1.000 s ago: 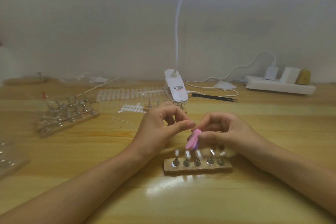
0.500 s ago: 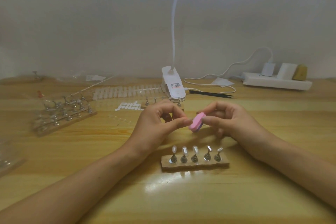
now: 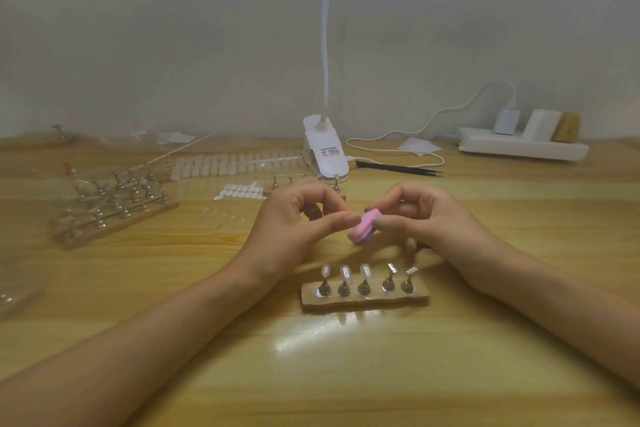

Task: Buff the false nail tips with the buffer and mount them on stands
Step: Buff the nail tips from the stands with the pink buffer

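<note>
Presently, the right hand (image 3: 426, 218) grips the pink buffer (image 3: 363, 224), which has risen within the last second from beside the stand (image 3: 374, 302) to lie level between the hands. The left hand (image 3: 294, 218) is curled and pinching at the buffer; whether it holds anything cannot be told. Three tips (image 3: 344, 272) are mounted, so buffing is judged ongoing.

What is pinched by the left hand (image 3: 294, 222) against the pink buffer (image 3: 364, 228) is too small to be made out, possibly a nail tip. The lamp neck (image 3: 325, 45) is cut off by the top edge and a clear tray (image 3: 14, 284) by the left edge.
</note>
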Motion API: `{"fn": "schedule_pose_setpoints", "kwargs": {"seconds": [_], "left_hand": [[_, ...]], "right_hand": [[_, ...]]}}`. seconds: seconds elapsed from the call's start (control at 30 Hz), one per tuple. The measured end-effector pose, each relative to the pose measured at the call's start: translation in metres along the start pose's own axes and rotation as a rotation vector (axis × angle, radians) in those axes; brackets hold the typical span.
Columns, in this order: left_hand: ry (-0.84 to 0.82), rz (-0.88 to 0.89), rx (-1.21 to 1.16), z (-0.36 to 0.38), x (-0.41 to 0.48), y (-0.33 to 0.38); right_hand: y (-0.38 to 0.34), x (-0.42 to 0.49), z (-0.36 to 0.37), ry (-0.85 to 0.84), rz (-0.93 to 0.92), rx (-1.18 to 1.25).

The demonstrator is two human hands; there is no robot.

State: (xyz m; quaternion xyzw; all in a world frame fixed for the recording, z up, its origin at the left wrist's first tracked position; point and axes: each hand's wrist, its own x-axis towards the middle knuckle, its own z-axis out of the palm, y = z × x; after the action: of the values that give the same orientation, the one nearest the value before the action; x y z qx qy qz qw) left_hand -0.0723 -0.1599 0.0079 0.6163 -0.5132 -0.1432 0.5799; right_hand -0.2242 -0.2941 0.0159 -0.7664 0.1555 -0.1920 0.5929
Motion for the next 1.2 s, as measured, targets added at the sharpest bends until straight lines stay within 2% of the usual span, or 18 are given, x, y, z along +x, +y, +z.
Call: {"fn": "schedule_pose_setpoints", "kwargs": {"seconds": [0.1, 0.23, 0.33, 0.43, 0.53, 0.63, 0.77, 0.83, 0.97, 1.03, 1.13, 1.2], "left_hand": [[0.006, 0.002, 0.003, -0.0002, -0.0001, 0.0001], [-0.003, 0.008, 0.004, -0.0004, 0.0000, -0.0010], [-0.004, 0.015, -0.007, -0.0004, -0.0003, -0.0007], [-0.009, 0.016, -0.003, -0.0004, -0.0005, -0.0012], [-0.004, 0.018, 0.002, -0.0005, 0.0001, -0.0010], [-0.008, 0.007, 0.003, -0.0001, 0.0004, -0.0007], [-0.004, 0.015, 0.019, -0.0001, 0.0005, -0.0028], [0.002, 0.018, 0.018, -0.0004, 0.0010, -0.0036], [0.008, 0.025, 0.014, -0.0004, 0.0012, -0.0040], [0.008, 0.024, 0.012, -0.0004, 0.0009, -0.0041], [0.011, 0.031, 0.024, -0.0007, 0.0007, -0.0038], [0.003, 0.019, 0.025, -0.0003, 0.0005, -0.0035]], "right_hand": [[0.0003, 0.0000, 0.0010, -0.077, 0.013, -0.050], [0.0024, 0.0017, -0.0009, 0.021, 0.006, -0.016], [0.0023, 0.0019, 0.0007, -0.058, 0.001, -0.069], [0.0028, 0.0024, -0.0020, 0.024, 0.008, -0.003], [0.0026, 0.0013, -0.0002, -0.069, 0.009, -0.060], [0.0023, 0.0007, -0.0008, 0.021, -0.001, -0.028], [0.0001, 0.0002, 0.0014, -0.071, 0.011, -0.081], [-0.0005, 0.0010, 0.0005, -0.004, 0.015, -0.043], [-0.0017, 0.0015, 0.0010, -0.031, 0.033, -0.064], [-0.0004, 0.0008, 0.0019, 0.028, 0.013, -0.048], [-0.0016, 0.0009, 0.0037, -0.046, -0.006, -0.098], [-0.0005, 0.0002, 0.0036, -0.019, 0.002, -0.055]]}}
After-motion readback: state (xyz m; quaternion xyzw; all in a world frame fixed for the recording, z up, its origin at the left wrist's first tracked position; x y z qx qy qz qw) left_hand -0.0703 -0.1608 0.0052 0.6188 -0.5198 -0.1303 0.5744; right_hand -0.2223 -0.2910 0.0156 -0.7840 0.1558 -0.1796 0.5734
